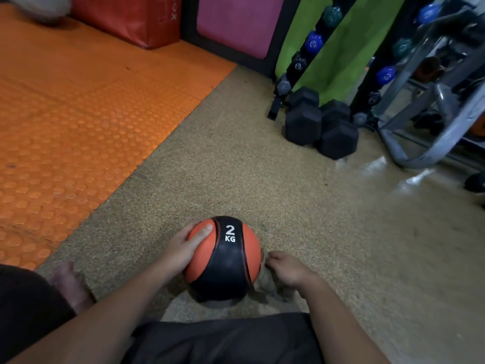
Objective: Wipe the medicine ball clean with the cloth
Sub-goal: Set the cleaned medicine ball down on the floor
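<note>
Ball position: round orange-and-black rubber medicine ball (223, 258) on the speckled tan floor (262, 179), just in front of the person's dark-clothed lap, between the two hands
Left hand (183, 248): cupped on the ball's upper left side, thumb laid flat over the orange panel, other fingers wrapped round the far side and mostly hidden
Right hand (286, 269): fingers curled, pinching a crumpled brownish-grey cloth (265, 283) bunched against the ball's lower right side
Cloth against ball: touching the right edge, low down, partly under the right hand; blurred, folds hard to read
Ball orientation: no long axis, being round; broad black band runs from the top down the near face, white "2 KG" mark near the top, facing up and reading upright
Ball look: orange side panels, black centre band edged with thin curved lines, matte and faintly dusty on the black
Surroundings: studded orange mat (78, 127) to the left, black hex dumbbells (320, 124) well apart at the upper right
</note>
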A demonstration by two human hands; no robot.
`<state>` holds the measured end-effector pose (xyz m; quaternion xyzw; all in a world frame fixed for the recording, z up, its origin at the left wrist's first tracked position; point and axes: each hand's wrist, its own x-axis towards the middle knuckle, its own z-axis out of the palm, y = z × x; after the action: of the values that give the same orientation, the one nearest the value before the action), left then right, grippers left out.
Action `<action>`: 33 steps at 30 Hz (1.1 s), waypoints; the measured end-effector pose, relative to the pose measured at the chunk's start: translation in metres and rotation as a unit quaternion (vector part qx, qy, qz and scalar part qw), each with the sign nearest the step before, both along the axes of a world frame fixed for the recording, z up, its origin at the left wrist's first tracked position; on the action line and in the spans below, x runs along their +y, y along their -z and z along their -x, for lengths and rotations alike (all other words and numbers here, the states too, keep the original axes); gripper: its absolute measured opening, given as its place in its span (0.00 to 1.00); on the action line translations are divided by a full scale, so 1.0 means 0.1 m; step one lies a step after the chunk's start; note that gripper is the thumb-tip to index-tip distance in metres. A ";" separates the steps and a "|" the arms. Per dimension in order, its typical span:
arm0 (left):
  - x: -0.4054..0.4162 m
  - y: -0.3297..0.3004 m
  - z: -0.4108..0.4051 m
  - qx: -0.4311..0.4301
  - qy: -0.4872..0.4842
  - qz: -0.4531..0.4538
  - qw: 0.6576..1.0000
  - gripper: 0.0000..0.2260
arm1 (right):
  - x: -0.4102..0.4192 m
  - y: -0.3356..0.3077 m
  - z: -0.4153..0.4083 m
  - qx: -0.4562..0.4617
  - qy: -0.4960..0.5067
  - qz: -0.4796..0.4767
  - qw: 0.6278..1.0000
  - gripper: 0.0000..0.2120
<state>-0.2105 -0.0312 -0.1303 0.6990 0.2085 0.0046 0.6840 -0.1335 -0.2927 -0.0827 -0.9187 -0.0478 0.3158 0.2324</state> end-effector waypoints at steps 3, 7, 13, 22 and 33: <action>0.02 -0.04 -0.02 0.004 0.007 0.002 1.000 0.30 | -0.06 -0.02 0.01 -0.035 0.026 -0.022 0.999 0.16; -0.01 -0.11 -0.01 0.005 0.023 -0.024 0.999 0.38 | -0.15 -0.06 0.01 -0.027 0.055 -0.032 0.998 0.15; -0.06 -0.20 0.00 0.007 0.051 -0.066 0.997 0.35 | -0.22 -0.04 -0.06 -0.032 0.071 0.040 0.996 0.17; -0.09 -0.23 -0.05 0.018 0.076 -0.082 0.994 0.37 | -0.19 -0.02 -0.05 -0.001 0.004 0.168 0.986 0.36; -0.12 -0.29 -0.06 0.017 0.076 -0.052 0.996 0.35 | -0.10 0.01 0.01 0.066 -0.024 0.156 0.985 0.24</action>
<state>-0.2041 -0.0436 -0.1009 0.7472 0.1659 -0.0481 0.6418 -0.1348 -0.3031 -0.0840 -0.9193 -0.0049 0.3850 0.0815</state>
